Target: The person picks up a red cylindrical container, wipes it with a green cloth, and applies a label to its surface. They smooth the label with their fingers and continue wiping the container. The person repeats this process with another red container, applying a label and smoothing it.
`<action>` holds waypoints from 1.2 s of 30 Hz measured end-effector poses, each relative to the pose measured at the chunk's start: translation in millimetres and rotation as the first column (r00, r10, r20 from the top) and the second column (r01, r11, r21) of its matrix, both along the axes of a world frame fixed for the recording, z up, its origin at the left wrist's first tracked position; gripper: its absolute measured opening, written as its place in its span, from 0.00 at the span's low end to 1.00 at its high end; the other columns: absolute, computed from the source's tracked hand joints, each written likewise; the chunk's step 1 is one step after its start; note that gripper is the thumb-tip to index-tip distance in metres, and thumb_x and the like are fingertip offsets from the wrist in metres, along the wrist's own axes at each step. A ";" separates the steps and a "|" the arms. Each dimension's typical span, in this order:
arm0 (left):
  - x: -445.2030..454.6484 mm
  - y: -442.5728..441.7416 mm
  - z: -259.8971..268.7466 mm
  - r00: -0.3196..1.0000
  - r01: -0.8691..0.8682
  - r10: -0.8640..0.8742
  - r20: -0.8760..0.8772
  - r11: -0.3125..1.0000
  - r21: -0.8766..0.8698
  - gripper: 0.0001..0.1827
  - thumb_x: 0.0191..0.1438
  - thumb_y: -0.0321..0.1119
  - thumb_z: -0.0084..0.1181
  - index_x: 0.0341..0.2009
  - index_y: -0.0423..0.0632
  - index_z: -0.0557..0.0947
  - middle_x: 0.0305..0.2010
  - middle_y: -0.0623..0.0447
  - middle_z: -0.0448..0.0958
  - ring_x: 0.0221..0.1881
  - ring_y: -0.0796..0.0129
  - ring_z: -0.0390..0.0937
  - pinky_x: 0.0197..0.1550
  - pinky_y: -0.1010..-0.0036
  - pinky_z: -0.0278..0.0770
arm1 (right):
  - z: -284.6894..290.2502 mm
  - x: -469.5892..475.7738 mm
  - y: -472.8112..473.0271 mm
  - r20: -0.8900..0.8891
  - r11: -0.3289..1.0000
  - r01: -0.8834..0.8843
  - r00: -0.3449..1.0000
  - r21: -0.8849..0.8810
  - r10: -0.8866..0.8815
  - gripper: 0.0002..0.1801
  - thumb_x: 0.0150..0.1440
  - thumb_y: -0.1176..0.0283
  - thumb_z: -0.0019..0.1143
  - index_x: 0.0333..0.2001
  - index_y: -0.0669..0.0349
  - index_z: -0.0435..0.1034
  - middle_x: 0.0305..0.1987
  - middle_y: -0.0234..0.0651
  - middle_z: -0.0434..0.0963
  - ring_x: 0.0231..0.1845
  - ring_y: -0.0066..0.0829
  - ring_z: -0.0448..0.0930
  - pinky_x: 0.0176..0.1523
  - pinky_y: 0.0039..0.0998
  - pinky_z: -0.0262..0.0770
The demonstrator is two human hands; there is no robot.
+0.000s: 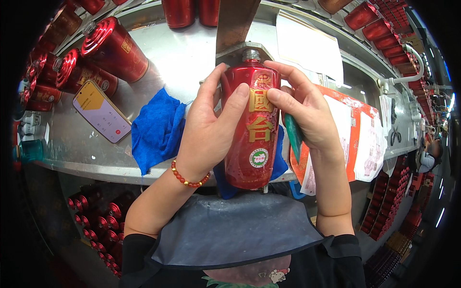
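Note:
A glossy red glass bottle with raised gold characters and a round green-and-white emblem lies before me, its threaded neck pointing away under a metal bracket. My left hand rests along the bottle's left side, thumb on its face. From the right, my right hand touches the shoulder and the gold lettering with fingers and thumb. A flat green tool, like a scraper, is tucked under the right hand's fingers; how it is held is partly hidden. Blue cloth lies beside my left wrist, and more blue cloth shows under the bottle.
At left are a lit smartphone, several red bottles and a teal container. Printed sheets on red backing, white paper and black scissors are at right. Racked bottles stand below; a person sits far right.

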State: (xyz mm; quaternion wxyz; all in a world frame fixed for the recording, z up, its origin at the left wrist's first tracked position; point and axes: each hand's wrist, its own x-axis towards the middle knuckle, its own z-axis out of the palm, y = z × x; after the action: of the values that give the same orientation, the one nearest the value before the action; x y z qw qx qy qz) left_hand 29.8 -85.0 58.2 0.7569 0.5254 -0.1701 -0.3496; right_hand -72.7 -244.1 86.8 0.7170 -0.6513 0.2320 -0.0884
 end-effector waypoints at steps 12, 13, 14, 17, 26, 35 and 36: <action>0.9 -0.3 2.8 0.997 0.015 -0.019 0.070 0.998 0.061 0.44 0.64 0.44 0.61 0.70 0.28 0.56 0.64 0.35 0.69 0.66 0.59 0.69 0.64 0.68 0.72 | 4.5 2.7 -3.6 -0.047 0.999 -0.047 0.998 -0.028 0.045 0.33 0.58 0.71 0.69 0.65 0.66 0.65 0.54 0.37 0.80 0.47 0.19 0.81 0.55 0.24 0.77; 0.8 0.0 2.3 0.997 0.014 -0.018 0.069 0.998 0.061 0.43 0.64 0.44 0.61 0.70 0.28 0.56 0.65 0.35 0.69 0.66 0.59 0.69 0.65 0.67 0.72 | 5.0 2.7 -3.4 -0.055 0.998 -0.048 0.997 -0.038 0.046 0.33 0.58 0.71 0.69 0.65 0.66 0.65 0.53 0.37 0.80 0.46 0.18 0.81 0.55 0.24 0.78; 0.6 0.1 1.8 0.998 0.010 -0.014 0.067 0.998 0.059 0.44 0.64 0.45 0.62 0.70 0.28 0.56 0.65 0.35 0.69 0.66 0.59 0.69 0.65 0.67 0.72 | 4.9 2.7 -3.8 -0.057 0.998 -0.051 0.997 -0.044 0.049 0.33 0.58 0.71 0.69 0.65 0.66 0.65 0.52 0.36 0.81 0.45 0.18 0.81 0.54 0.24 0.78; 1.3 -0.7 2.3 0.999 0.004 -0.005 0.032 0.999 0.050 0.44 0.64 0.46 0.62 0.70 0.29 0.58 0.64 0.36 0.69 0.66 0.59 0.69 0.64 0.68 0.72 | 3.8 1.5 -4.9 -0.052 0.998 -0.054 0.997 -0.034 0.052 0.33 0.58 0.72 0.69 0.65 0.65 0.65 0.51 0.35 0.81 0.43 0.16 0.81 0.53 0.23 0.78; 14.8 -18.4 17.4 0.998 0.029 -0.033 0.050 0.996 0.082 0.33 0.62 0.42 0.64 0.63 0.34 0.67 0.56 0.41 0.76 0.56 0.64 0.76 0.56 0.72 0.78 | 1.7 1.4 -4.9 0.018 1.000 -0.026 0.999 0.016 0.026 0.33 0.55 0.70 0.74 0.63 0.63 0.69 0.24 0.21 0.74 0.28 0.08 0.72 0.33 0.14 0.65; 12.0 -21.7 15.3 1.000 0.000 0.000 -0.003 0.999 0.036 0.29 0.63 0.39 0.63 0.61 0.36 0.69 0.54 0.42 0.77 0.53 0.67 0.78 0.53 0.74 0.79 | 1.1 2.6 -10.6 -0.018 0.998 -0.069 0.997 0.016 0.069 0.32 0.59 0.71 0.69 0.64 0.65 0.66 0.41 0.30 0.78 0.38 0.13 0.77 0.45 0.19 0.73; 11.4 -21.7 15.2 1.000 -0.002 0.002 0.001 0.999 0.043 0.29 0.64 0.40 0.62 0.61 0.36 0.69 0.54 0.42 0.78 0.54 0.67 0.78 0.53 0.74 0.79 | 2.4 2.2 -11.3 -0.042 0.996 -0.094 0.995 0.005 0.094 0.31 0.61 0.72 0.66 0.65 0.65 0.65 0.50 0.35 0.81 0.43 0.16 0.80 0.51 0.21 0.78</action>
State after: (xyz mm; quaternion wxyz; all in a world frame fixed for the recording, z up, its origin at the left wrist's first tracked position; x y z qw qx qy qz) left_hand 41.2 -106.7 73.5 0.7457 0.5419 -0.1625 -0.3519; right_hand -70.6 -255.4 89.2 0.7164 -0.6621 0.2162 -0.0406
